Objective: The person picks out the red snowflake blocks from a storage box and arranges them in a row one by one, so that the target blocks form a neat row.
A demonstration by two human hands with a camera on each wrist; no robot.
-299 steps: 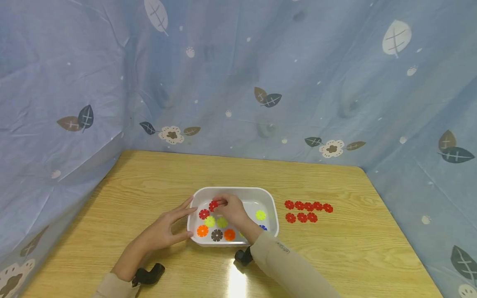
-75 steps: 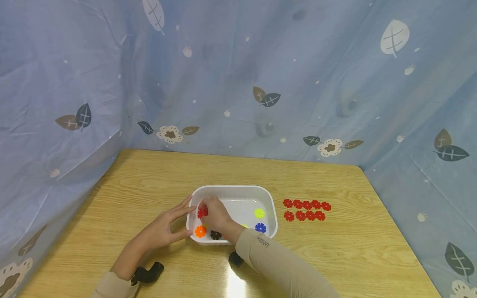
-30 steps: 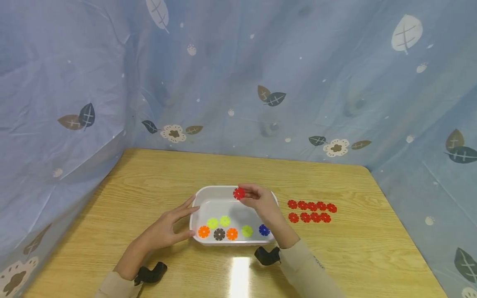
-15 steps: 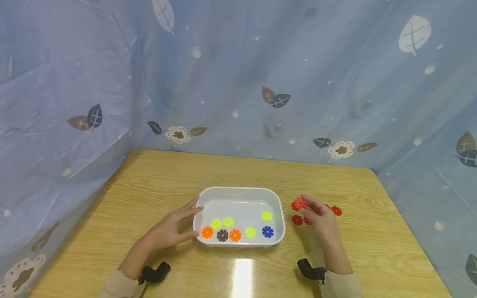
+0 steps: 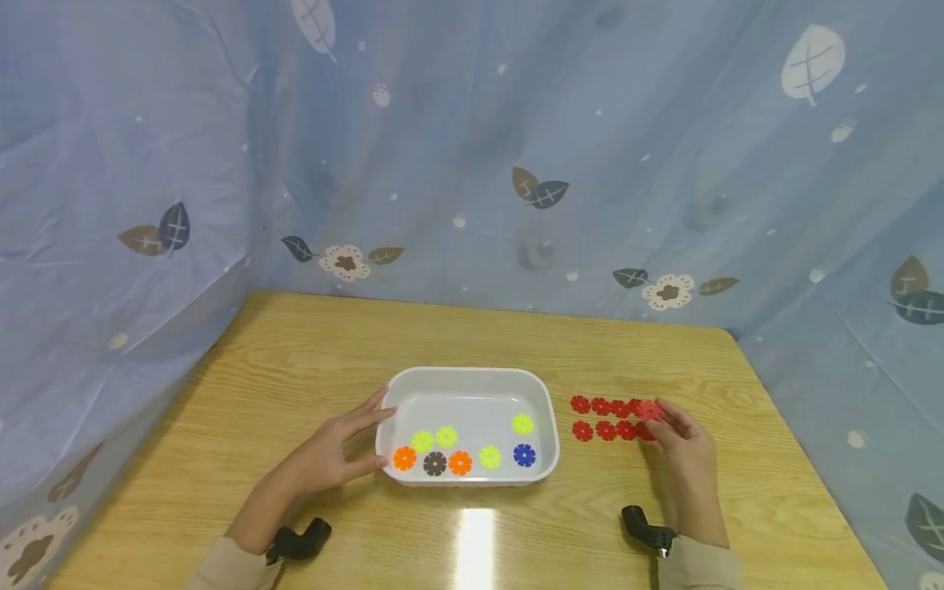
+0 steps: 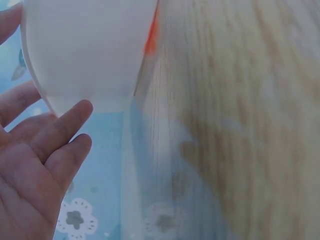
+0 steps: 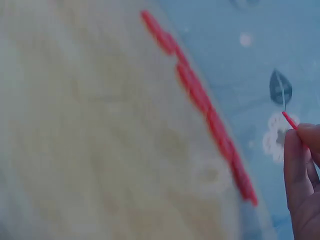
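My right hand (image 5: 689, 447) pinches a red notched plastic disc (image 5: 649, 410) between thumb and fingers. In the right wrist view that disc (image 7: 289, 120) appears edge-on, above the table. It hovers over the right end of two rows of red discs (image 5: 601, 406), partly covering the discs beneath. My left hand (image 5: 335, 449) rests with spread, fairly straight fingers against the left end of a white tray (image 5: 472, 480). In the left wrist view, the fingertips (image 6: 80, 110) touch the tray's end wall (image 6: 90, 60).
Several discs lie in the tray: yellow-green (image 5: 490, 457), orange (image 5: 404, 458), brown (image 5: 435, 464) and blue (image 5: 524, 456). The wooden table (image 5: 354, 336) is enclosed by blue leaf-patterned cloth (image 5: 472, 164) at the back and sides.
The second row of red discs has grown longer over the last ten seconds. My right hand has carried another red disc out of the tray, rightward over the rows. My left hand stays put.
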